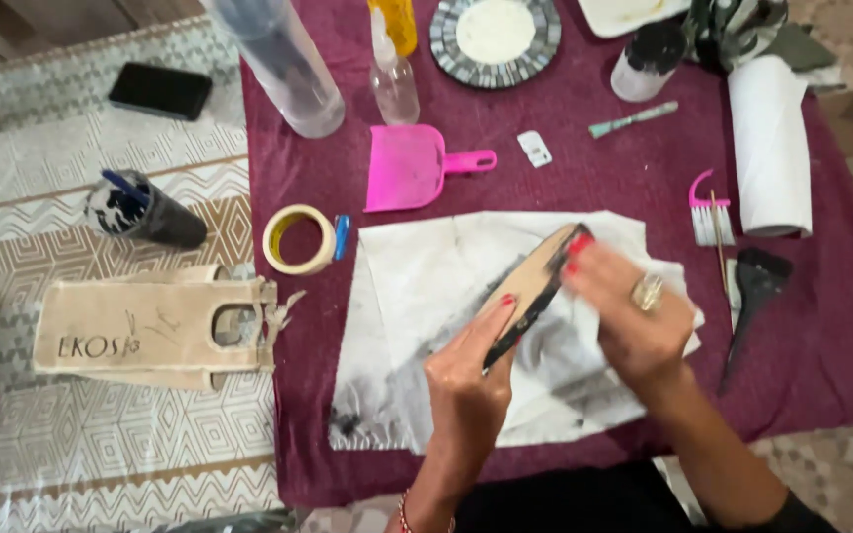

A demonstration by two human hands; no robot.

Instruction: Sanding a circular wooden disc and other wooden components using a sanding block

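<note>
My left hand point(468, 367) grips a flat round wooden piece point(535, 278) with a black-painted edge, held on its side above a stained white paper sheet point(417, 296). My right hand point(629, 314), wearing a ring, presses against the piece's upper right face; it is blurred and a bit of white cloth or paper seems to lie under it. Both hands hover over the sheet on the maroon cloth point(821, 336).
A masking tape roll point(298, 240), pink dustpan point(409, 166), spray bottle point(393, 77), clear tall bottle point(283, 64), mosaic round dish point(496, 38), paper towel roll point(769, 143), black brush point(754, 291), small pink brush point(710, 209), a cloth bag point(155, 334), a cup with a brush point(145, 212), a phone point(161, 91).
</note>
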